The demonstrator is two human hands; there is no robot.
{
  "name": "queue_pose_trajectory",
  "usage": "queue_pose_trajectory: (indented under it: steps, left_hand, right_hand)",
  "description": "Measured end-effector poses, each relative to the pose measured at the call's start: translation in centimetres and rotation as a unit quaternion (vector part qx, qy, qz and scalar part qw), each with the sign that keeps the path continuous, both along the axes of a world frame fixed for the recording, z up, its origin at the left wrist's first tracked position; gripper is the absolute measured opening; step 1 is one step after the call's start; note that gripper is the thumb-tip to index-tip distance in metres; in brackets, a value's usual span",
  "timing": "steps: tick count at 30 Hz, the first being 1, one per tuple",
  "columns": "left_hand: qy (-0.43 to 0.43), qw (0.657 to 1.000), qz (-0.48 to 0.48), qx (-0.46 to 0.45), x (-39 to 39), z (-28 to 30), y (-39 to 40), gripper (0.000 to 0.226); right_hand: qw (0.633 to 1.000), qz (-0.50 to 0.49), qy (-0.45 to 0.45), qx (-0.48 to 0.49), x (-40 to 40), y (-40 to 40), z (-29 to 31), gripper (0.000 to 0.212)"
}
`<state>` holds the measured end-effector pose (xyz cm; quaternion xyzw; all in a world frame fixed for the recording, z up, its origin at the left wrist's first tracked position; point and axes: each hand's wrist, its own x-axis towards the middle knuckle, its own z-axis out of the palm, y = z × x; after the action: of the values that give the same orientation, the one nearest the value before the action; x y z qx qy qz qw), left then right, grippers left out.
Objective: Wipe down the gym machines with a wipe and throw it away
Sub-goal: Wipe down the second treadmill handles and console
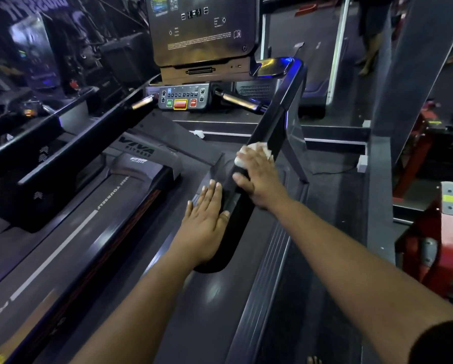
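1. On the right rail [270,127] of the treadmill [130,185]: right hand [259,174] presses a white wipe [256,151] against the rail, fingers curled over it, thumb round the rail's near side.
2. Left hand [207,219] lies flat on the rail's near end, fingers straight, holding nothing.
3. Risk: the wipe is bunched small under the fingers; a long stroke toward the far console [184,98] could let it slip out and drop beside the belt [70,245].
4. Risk: wiping near the console could press a button.

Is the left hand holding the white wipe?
No, the right hand presses the wipe on the handrail; the left hand lies flat.
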<state>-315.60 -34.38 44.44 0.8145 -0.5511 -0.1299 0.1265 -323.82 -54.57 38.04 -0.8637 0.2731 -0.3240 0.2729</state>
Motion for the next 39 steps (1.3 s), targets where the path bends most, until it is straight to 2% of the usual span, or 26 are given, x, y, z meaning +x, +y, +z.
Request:
queue_pose_trajectory:
  steps: [3,5,8,10,12,14,16,18,22,27,28,30,33,37,39]
  left_hand:
    - [0.022,1.0,-0.005,-0.013,0.2,0.0,0.0,0.064]
    - [0.054,0.998,-0.01,-0.025,0.3,0.1,0.0,0.066]
    - [0.072,0.997,-0.016,-0.033,0.4,0.1,0.0,0.068]
    - [0.061,0.998,-0.017,-0.03,0.5,0.1,-0.1,0.067]
    - [0.058,0.998,-0.012,-0.023,0.4,0.1,-0.2,0.064]
    - [0.058,0.998,-0.009,-0.017,0.2,0.1,-0.3,0.061]
    - [0.052,0.998,-0.01,-0.017,0.3,0.0,-0.3,0.059]
    - [0.054,0.998,-0.013,-0.02,0.4,-0.1,-0.4,0.058]
    - [0.061,0.998,-0.01,-0.021,0.7,-0.4,-0.5,0.057]
    - [0.062,0.998,-0.005,-0.031,0.5,-0.3,-0.6,0.057]
    - [0.063,0.997,-0.004,-0.034,0.5,-0.3,-0.5,0.057]
    - [0.072,0.997,-0.004,-0.04,0.5,-0.3,-0.6,0.057]
    - [0.098,0.994,0.0,-0.056,1.0,-0.6,-0.6,0.055]
    - [0.186,0.977,0.032,-0.1,1.8,-0.8,0.0,0.052]
    - [0.19,0.975,0.037,-0.106,1.8,-1.1,0.7,0.051]
  right_hand:
    - [0.995,0.072,-0.062,-0.016,-1.7,5.9,-1.8,0.079]
    - [0.988,0.119,-0.087,0.034,-2.8,9.0,-2.6,0.081]
    - [0.983,0.158,-0.084,0.03,-3.0,7.8,-3.2,0.092]
    - [0.988,0.114,-0.099,0.034,-1.7,4.4,-3.4,0.104]
    - [0.983,0.038,-0.136,0.116,-0.1,1.6,-3.4,0.111]
    - [0.958,-0.044,-0.175,0.221,1.4,1.0,-2.8,0.113]
    - [0.935,-0.083,-0.218,0.266,2.2,3.6,-2.5,0.097]
    - [0.925,-0.078,-0.259,0.266,2.0,7.8,-2.9,0.077]
    - [0.915,-0.04,-0.298,0.267,1.3,13.7,-5.7,0.074]
    - [0.84,-0.116,-0.286,0.447,2.5,4.9,-2.9,0.064]
    - [0.841,-0.129,-0.271,0.45,2.8,3.2,-2.5,0.063]
    - [0.866,-0.13,-0.26,0.408,3.1,2.4,-2.4,0.06]
    - [0.904,-0.095,-0.279,0.31,2.4,8.6,-3.1,0.063]
    - [0.921,0.009,-0.286,0.264,-0.2,19.6,-6.0,0.072]
    - [0.93,0.011,-0.256,0.263,-0.7,19.8,-7.0,0.083]
